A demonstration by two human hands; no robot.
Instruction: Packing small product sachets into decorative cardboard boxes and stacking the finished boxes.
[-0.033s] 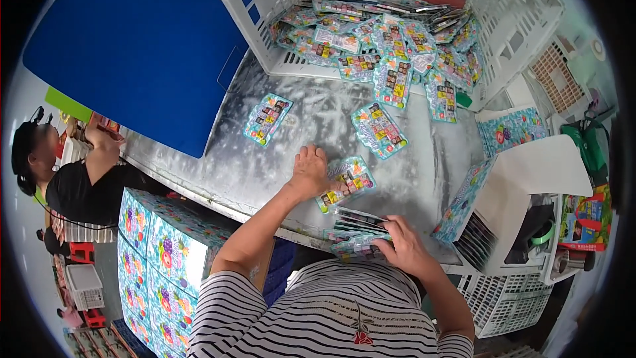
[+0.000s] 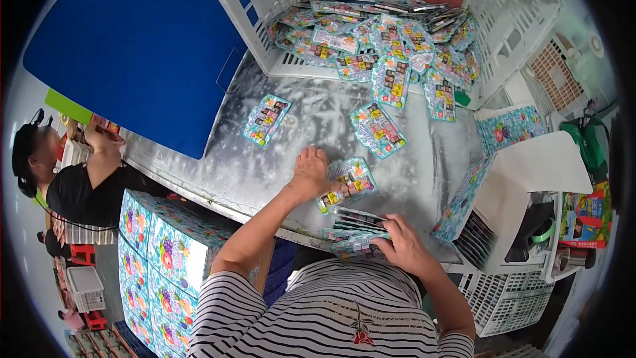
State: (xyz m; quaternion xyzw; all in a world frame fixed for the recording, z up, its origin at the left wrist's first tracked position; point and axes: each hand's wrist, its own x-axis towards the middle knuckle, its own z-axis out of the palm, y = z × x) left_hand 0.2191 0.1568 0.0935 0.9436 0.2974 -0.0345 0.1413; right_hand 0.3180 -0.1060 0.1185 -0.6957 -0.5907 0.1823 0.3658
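Note:
My left hand rests on the grey tabletop, its fingers lying close together and its thumb reaching onto a shaped, flat, fruit-printed packet. At the front edge my right hand grips a small stack of the same packets, held on edge in front of my body. Its thumb lies on the near side of the stack. Two more loose packets lie flat on the table: one packet beyond my left hand, another packet to its right.
At the back, a white plastic crate spills a heap of packets onto the table. A blue board covers the left. On the right stands an open printed carton with packets inside. Printed cartons are stacked lower left; a co-worker is beyond.

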